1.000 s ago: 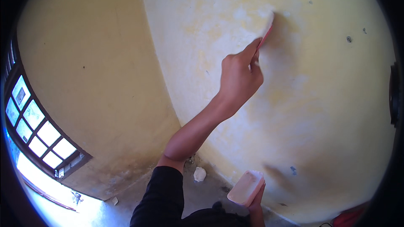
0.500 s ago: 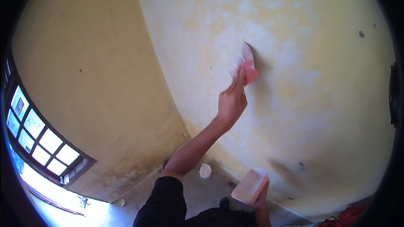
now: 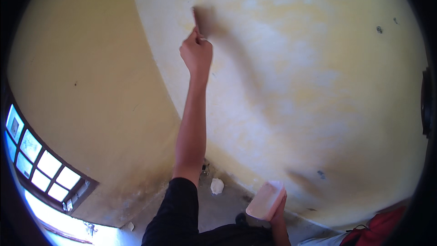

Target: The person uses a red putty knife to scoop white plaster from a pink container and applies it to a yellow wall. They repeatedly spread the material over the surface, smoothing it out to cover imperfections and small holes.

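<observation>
High on the patchy yellow-white wall (image 3: 296, 68), my left hand (image 3: 196, 53) grips a red putty knife (image 3: 196, 19). Its blade appears nearly edge-on, at or close to the wall surface, and a dark shadow falls to its right. My left arm is stretched far up. Low in front of me, my right hand (image 3: 279, 209) holds a pale pink rectangular tray (image 3: 258, 210) by its right side. Whitish residue coats the inside of the tray; how much lies in it I cannot tell.
A plain yellow wall (image 3: 100, 64) meets the patchy one in a corner at left. Lower left is a dark-framed window (image 3: 50, 173). A whitish lump (image 3: 217, 186) lies on the grey floor (image 3: 209, 209). A red cloth-like item (image 3: 384, 228) sits lower right.
My left hand has carried the putty knife up and to the left across the wall, straightening the arm. The knife has turned from face-on to edge-on. The tray stays in my right hand.
</observation>
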{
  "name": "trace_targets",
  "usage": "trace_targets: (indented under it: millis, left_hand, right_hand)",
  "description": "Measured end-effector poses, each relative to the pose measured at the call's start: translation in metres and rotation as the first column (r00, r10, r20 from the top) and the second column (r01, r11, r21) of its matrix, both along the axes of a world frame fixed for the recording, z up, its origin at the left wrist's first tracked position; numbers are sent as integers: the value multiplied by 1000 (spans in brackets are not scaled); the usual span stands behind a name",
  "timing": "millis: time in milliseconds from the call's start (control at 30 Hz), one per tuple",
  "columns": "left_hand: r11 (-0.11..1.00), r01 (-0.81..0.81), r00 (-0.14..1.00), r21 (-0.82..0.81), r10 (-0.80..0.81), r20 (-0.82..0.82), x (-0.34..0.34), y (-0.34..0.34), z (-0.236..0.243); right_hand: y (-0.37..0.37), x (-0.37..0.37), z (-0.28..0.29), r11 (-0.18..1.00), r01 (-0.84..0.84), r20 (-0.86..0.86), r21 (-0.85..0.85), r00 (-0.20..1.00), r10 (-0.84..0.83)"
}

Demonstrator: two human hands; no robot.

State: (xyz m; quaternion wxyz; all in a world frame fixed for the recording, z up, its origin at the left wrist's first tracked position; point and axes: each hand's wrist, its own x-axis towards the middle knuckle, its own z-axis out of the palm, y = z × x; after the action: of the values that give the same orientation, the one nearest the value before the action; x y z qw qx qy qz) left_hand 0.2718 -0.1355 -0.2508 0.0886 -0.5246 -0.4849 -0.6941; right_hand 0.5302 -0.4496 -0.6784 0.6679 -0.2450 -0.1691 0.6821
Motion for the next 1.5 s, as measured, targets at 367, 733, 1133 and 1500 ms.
trace_targets:
  millis: [367, 733, 1133, 1500]
  left_hand:
    - [782, 623, 691, -23, -564, -451, 114, -139, -121]
    - [845, 521, 717, -122, -510, -475, 152, -159, -187]
    - [374, 552, 818, -745, -414, 399, 113, -303, -331]
    - [534, 189, 960, -824, -276, 41, 135, -313, -328]
  right_hand:
    - [12, 3, -9, 1000, 29, 27, -8, 999, -28]
    - [11, 2, -2, 996, -17, -57, -88, 998, 12]
    - [7, 41, -23, 973, -176, -106, -148, 981, 161]
    - [34, 25, -15, 914, -374, -127, -157, 925, 357]
